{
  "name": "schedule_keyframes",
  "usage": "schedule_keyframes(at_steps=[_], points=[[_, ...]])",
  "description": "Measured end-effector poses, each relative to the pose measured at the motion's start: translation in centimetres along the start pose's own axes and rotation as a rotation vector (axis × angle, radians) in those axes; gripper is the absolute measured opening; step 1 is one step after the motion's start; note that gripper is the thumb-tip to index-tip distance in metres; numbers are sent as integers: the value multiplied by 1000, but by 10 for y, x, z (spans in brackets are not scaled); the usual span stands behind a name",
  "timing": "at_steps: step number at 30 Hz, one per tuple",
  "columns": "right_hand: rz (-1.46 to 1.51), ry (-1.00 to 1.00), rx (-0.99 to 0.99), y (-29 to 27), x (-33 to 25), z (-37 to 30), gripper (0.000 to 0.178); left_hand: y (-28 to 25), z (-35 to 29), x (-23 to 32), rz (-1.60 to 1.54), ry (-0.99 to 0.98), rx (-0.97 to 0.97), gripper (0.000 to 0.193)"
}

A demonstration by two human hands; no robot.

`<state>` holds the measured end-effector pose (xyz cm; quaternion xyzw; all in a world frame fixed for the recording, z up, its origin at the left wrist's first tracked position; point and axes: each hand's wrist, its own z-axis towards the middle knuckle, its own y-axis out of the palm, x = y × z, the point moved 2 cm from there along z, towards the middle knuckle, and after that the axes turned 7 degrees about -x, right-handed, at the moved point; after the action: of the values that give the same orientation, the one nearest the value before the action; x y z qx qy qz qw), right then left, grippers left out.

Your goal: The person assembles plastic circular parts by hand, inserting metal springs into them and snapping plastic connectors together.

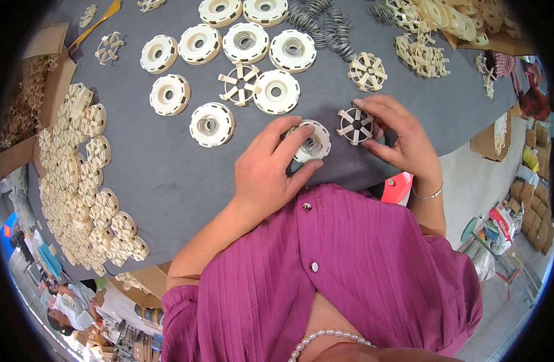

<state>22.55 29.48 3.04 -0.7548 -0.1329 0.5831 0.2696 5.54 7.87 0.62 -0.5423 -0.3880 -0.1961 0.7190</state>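
Note:
My left hand (271, 160) is closed round the side of a cream slotted plastic ring (325, 145) near the table's front edge. A metal coil spring (312, 146) sits in that ring's centre, partly covered by my fingers. To its right, my right hand (400, 133) grips a cream spoked plastic piece (356, 125) by its edge, thumb below and fingers above. The two parts are apart. Just beyond my hands lie more slotted rings, one (211, 124) with a spring in it and one (277, 92) without. A spoked piece (239, 83) rests against the latter.
Loose coil springs (325, 27) are heaped at the far middle. Stacked cream parts (77, 181) line the table's left side, and more spoked pieces (422, 54) lie at the far right. Cardboard boxes (47, 90) stand at the left edge. A person (74, 308) is at lower left.

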Motion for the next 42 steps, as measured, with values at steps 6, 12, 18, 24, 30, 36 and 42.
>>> schedule_keyframes(at_steps=[6,12,18,24,30,36,42], points=[[0,-2,22,0,-4,3,68,-3,1,3,-67,-78,-22,48],[-10,-32,68,2,-1,4,64,0,0,-3,-87,-64,-23,37],[63,-22,168,15,12,5,64,3,1,-13,-169,-61,54,33],[45,-77,253,24,16,7,63,5,4,-8,-154,-3,71,34],[-2,-133,286,25,17,9,61,2,1,-10,-137,-23,14,38],[210,-148,217,17,19,4,61,0,1,0,-87,-6,22,64],[65,-372,97,40,-10,8,63,-1,-2,-12,-100,-10,-55,90]])
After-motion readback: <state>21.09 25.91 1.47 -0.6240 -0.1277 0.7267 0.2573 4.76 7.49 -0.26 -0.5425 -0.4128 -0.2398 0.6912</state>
